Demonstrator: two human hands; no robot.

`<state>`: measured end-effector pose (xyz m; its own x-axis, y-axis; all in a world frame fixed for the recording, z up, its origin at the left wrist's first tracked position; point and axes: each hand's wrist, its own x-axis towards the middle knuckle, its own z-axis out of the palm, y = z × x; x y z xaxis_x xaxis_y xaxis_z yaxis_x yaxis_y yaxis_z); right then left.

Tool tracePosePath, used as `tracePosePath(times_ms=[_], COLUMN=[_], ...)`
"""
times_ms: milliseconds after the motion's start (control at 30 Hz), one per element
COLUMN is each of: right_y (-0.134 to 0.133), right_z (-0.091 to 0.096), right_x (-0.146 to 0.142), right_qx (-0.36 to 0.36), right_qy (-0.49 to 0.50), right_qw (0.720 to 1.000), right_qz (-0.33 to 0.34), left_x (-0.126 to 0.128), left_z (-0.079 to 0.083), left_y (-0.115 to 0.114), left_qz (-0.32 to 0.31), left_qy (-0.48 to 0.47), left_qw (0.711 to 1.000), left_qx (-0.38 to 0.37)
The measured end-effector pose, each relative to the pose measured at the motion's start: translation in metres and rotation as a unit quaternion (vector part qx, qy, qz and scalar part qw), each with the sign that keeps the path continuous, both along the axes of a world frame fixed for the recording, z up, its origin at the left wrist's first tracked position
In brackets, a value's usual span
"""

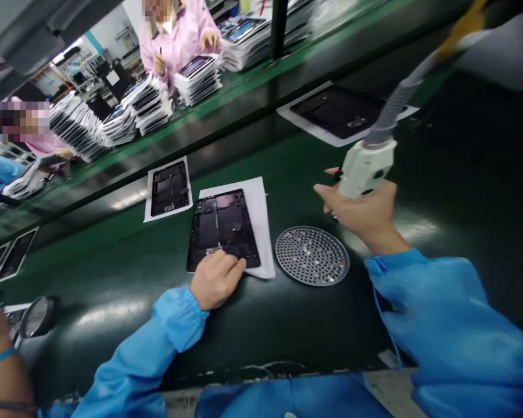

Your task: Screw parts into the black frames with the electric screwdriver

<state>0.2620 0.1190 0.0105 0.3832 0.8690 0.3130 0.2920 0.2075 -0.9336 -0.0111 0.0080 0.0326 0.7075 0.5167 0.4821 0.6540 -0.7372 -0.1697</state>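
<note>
Black panel (223, 225) beneath left fingers (220, 262), grip unclear; right fingers (328, 195) clasp pale tool (366, 168).

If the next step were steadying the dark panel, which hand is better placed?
Likely the left. The left hand is at the lower edge of the dark panel, with no tool visible in it; the right hand is farther off, gripping a pale tool.

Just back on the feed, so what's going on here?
The left hand rests on the lower edge of a dark panel lying on a white sheet. The right hand grips a pale handheld tool, held clear of the panel. A round perforated tray sits on the green bench beside the sheet.
</note>
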Motion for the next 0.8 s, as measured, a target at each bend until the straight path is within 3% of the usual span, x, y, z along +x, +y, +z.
tracePosePath(times_ms=[133, 233, 400, 567, 667, 800], right_y=[-0.001, -0.002, -0.002, -0.011, -0.021, -0.033], right_z=[-0.002, -0.004, -0.002, 0.022, 0.035, 0.037], right_x=[0.001, 0.002, 0.009, 0.012, 0.005, -0.012], right_qx=[0.001, 0.032, 0.060, 0.065, 0.044, 0.028], right_qy=[-0.004, -0.002, 0.007, 0.050, 0.085, 0.116], right_qw=[1.000, 0.999, 0.997, 0.993, 0.991, 0.986], right_qz=[0.007, 0.024, 0.056, 0.084, 0.095, 0.116], left_x=[0.014, 0.009, -0.005, -0.008, -0.010, -0.014], left_z=[-0.031, -0.040, -0.042, -0.043, -0.043, -0.042], left_y=[-0.007, -0.012, -0.008, 0.008, 0.017, 0.020], left_qz=[0.035, 0.055, 0.056, 0.058, 0.059, 0.032], left_qy=[-0.008, -0.016, -0.040, -0.022, 0.000, 0.006], left_qw=[0.994, 0.986, 0.982, 0.982, 0.978, 0.977], left_qx=[-0.105, -0.154, -0.176, -0.177, -0.199, -0.211])
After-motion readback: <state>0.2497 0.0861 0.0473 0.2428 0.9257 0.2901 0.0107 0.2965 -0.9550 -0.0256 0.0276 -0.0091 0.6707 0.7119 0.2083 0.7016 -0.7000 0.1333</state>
